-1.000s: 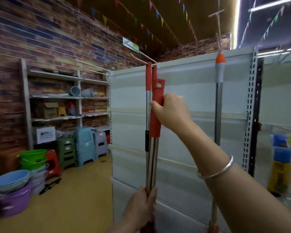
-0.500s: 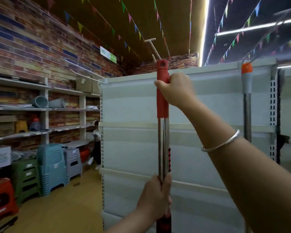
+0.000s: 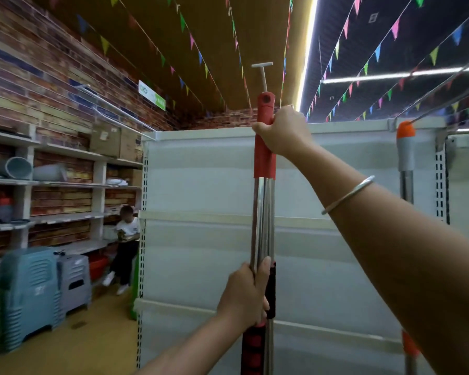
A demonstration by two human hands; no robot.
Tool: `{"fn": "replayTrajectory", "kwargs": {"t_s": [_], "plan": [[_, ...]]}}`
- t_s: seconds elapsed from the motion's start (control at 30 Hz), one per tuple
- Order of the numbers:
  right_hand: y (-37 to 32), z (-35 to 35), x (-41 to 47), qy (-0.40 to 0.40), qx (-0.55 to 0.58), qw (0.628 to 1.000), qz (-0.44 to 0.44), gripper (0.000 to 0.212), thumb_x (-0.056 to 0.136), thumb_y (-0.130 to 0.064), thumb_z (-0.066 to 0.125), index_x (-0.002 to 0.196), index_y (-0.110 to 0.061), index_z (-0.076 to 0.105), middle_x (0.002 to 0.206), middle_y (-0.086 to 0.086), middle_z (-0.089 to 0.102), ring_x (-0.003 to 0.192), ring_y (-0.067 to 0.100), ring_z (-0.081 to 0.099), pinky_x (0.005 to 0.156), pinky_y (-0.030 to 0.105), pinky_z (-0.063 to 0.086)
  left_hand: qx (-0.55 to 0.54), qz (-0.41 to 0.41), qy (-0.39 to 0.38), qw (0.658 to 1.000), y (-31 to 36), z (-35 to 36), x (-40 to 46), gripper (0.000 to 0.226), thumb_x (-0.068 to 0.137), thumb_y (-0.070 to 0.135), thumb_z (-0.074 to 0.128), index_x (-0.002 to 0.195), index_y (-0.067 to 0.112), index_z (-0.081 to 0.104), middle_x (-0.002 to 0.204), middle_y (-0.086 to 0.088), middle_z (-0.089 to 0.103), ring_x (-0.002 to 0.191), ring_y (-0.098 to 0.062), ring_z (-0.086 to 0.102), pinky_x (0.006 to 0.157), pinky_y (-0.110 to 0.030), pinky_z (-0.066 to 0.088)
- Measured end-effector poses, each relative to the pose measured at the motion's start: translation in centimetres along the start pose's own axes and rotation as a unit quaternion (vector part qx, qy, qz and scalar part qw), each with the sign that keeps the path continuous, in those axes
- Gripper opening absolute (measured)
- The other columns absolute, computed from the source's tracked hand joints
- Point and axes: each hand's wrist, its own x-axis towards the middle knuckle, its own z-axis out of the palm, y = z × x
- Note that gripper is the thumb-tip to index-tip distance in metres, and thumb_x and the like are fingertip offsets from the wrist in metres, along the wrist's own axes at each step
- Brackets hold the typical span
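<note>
While upright, a red-topped steel pole [image 3: 263, 212] is gripped twice.
The right hand [image 3: 283, 131] is curled round its red sleeve, the left hand [image 3: 244, 296] round the shaft.

White shelving panel [image 3: 201, 185] stood upright. To its left: brick wall [image 3: 38, 77] bore pale wall shelves [image 3: 65, 185] holding cardboard boxes [image 3: 111, 142]; stacked plastic stools [image 3: 30, 293] sat on a yellowish floor [image 3: 73, 339]; a person [image 3: 125, 239] sat at its edge, perhaps on a low shelf. Above it: coloured bunting [image 3: 395, 27] and a bright strip light [image 3: 309, 50] crossed the ceiling [image 3: 266, 28].
</note>
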Motion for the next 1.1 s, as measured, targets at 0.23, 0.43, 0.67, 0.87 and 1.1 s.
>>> {"fn": "replayTrajectory", "kwargs": {"t_s": [0.23,0.43,0.67,0.87,1.1], "plan": [[0.3,0.5,2.1,0.012,0.005,1.0,-0.001,0.034,0.087,-0.039,0.061,0.078,-0.009,0.05,0.065,-0.002,0.045,0.055,0.01,0.044,0.048,0.022,0.033,-0.034,0.009,-0.013,0.999,-0.4,0.4,3.3,0.043,0.092,0.052,0.038,0.074,0.014,0.046,0.047,-0.005,0.055,0.041,-0.023,0.055,0.043,-0.03,0.048],[0.4,0.8,2.5,0.036,0.003,0.999,-0.026,0.034,0.085,-0.041,0.063,0.078,-0.009,0.056,0.062,-0.002,0.048,0.054,0.009,0.045,0.048,0.021,0.033,-0.052,0.034,-0.031,0.998,-1.2,0.7,4.3,0.04,0.093,0.048,0.038,0.078,0.012,0.047,0.046,-0.003,0.056,0.042,-0.021,0.057,0.049,-0.038,0.053],[-0.5,1.4,3.7,0.047,-0.004,0.999,-0.016,0.038,0.083,-0.043,0.064,0.09,-0.007,0.06,0.082,0.005,0.059,0.073,0.021,0.056,0.061,0.027,0.042,-0.052,0.041,-0.031,0.997,-0.6,0.5,5.7,0.045,0.093,0.049,0.037,0.078,0.009,0.048,0.05,-0.006,0.057,0.037,-0.012,0.055,0.046,-0.03,0.051],[0.1,2.1,3.7,0.061,-0.027,0.998,-0.017,0.039,0.082,-0.046,0.064,0.083,-0.007,0.057,0.074,0.003,0.055,0.068,0.019,0.055,0.062,0.027,0.045,-0.075,0.051,-0.044,0.995,-1.5,0.7,5.6,0.038,0.095,0.046,0.038,0.08,0.012,0.047,0.052,-0.007,0.057,0.038,-0.013,0.054,0.044,-0.029,0.049],[0.5,1.5,3.5,0.088,-0.017,0.996,-0.024,0.041,0.081,-0.046,0.065,0.065,-0.01,0.051,0.067,0.005,0.056,0.065,0.022,0.057,0.058,0.029,0.047,-0.089,0.072,-0.061,0.992,-1.3,0.7,5.5,0.036,0.095,0.045,0.037,0.081,0.013,0.047,0.05,-0.005,0.055,0.038,-0.014,0.054,0.046,-0.031,0.05]]}}
